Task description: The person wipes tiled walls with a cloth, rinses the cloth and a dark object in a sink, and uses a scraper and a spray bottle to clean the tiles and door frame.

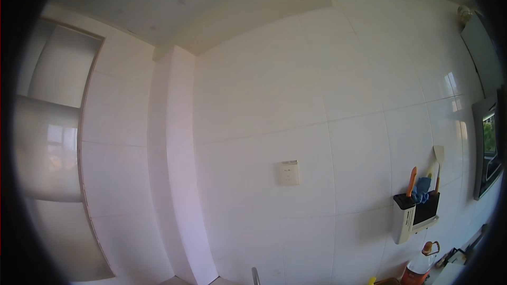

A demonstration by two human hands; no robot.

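Observation:
Neither my left hand nor my right hand shows in the head view. A white and black utensil holder hangs on the tiled wall at the right. Upright in it stand an orange-handled tool and a spatula with a pale blade. A crumpled blue cloth or glove is draped over its top. Below, at the lower edge, is a large bottle with a reddish-brown cap and a carrying loop, partly cut off by the frame.
A wall socket sits mid-wall. The curved tip of a metal faucet pokes up at the bottom. Frosted panels line the left, beside a wall pillar. A dark, glossy appliance juts out at the far right.

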